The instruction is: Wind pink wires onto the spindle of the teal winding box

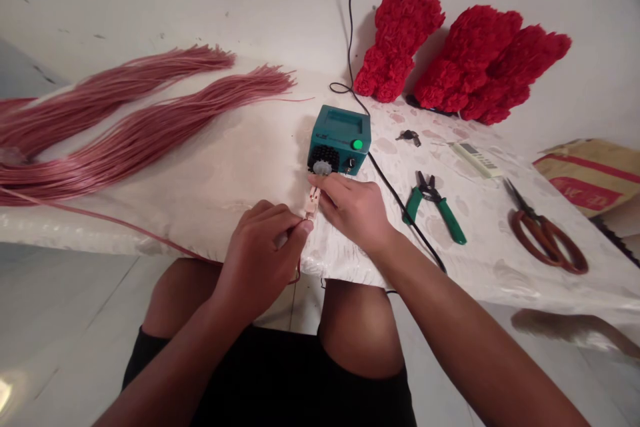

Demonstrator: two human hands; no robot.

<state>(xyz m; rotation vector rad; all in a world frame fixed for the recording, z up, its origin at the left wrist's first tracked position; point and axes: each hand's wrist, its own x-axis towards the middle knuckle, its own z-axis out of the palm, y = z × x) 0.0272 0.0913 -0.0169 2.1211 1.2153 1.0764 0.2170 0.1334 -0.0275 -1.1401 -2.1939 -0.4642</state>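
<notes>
My left hand (265, 250) is closed in a pinch at the near end of a small pale block with red marks (313, 197). A reddish-pink wire (145, 232) trails from the left along the table edge, and a loop of it hangs under these fingers. My right hand (357, 210) grips the pale block from its right side, with fingertips close to the front of a teal box (341, 137). That box has a green button and a round, light-coloured part at its lower front. The wire's tip is hidden at the block.
Two bundles of reddish-pink wires (165, 127) lie at the left. Red flower bunches (400, 40) lean on the back wall. At the right are green-handled wire strippers (431, 207), scissors (547, 233), keys (409, 137) and a pale calculator-like device (475, 159). A black cord (407, 210) crosses the table.
</notes>
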